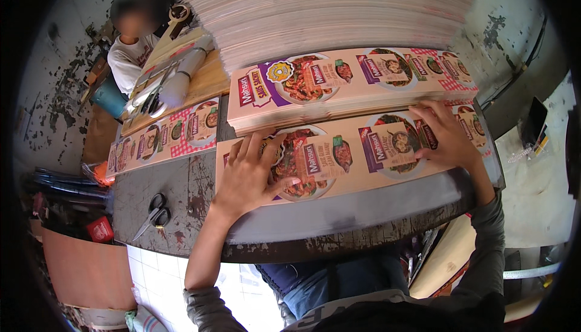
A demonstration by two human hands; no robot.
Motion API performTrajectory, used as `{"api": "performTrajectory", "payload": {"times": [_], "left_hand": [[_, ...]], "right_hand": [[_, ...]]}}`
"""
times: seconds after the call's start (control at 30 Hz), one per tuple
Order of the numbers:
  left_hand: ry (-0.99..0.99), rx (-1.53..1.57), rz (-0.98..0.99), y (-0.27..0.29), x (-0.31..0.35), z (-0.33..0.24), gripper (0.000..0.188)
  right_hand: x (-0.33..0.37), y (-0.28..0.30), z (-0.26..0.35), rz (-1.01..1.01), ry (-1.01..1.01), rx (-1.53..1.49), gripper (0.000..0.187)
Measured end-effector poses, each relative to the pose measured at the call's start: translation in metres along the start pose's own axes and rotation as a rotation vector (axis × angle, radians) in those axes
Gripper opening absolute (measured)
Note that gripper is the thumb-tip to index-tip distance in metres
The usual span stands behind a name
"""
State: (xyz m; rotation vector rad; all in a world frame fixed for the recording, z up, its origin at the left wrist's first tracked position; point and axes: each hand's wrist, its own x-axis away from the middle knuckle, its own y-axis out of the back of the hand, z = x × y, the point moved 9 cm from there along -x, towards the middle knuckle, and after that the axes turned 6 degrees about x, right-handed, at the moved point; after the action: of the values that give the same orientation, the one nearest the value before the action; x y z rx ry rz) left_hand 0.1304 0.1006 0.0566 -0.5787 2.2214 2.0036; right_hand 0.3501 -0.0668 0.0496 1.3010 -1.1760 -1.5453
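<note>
A long printed cardboard sheet (pixel 354 172) with food pictures lies flat at the table's front edge. My left hand (pixel 249 172) rests on its left part, fingers spread and thumb stretched toward the middle. On its right part lies my right hand (pixel 446 141), fingers apart, fingertips near the far edge. Neither hand grips anything. Just behind the sheet is a low stack of matching printed sheets (pixel 351 78). Whether more than one sheet is under my hands, I cannot tell.
A tall stack of cardboard sheets (pixel 339 14) rises at the back. Black-handled scissors (pixel 156 216) lie on the table's left side, near another printed sheet (pixel 172 131). Beyond, a person (pixel 130 48) is beside a wooden board (pixel 203 81) with rolled plastic (pixel 181 78).
</note>
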Motion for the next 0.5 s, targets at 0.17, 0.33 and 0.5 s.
{"api": "performTrajectory", "payload": {"times": [0.17,0.33,0.5], "left_hand": [[0.071,0.113,0.054,-0.0084,-0.0023,0.0084,0.068],[0.095,0.129,0.065,-0.0118,-0.0027,0.0094,0.069],[0.031,0.130,0.003,-0.0088,-0.0076,0.0058,0.065]], "right_hand": [[-0.0071,-0.0040,0.0045,-0.005,-0.010,-0.015,0.074],[-0.0061,-0.0071,0.0013,0.000,-0.046,-0.012,0.077],[-0.0065,-0.0099,-0.0025,0.002,-0.051,-0.100,0.077]]}}
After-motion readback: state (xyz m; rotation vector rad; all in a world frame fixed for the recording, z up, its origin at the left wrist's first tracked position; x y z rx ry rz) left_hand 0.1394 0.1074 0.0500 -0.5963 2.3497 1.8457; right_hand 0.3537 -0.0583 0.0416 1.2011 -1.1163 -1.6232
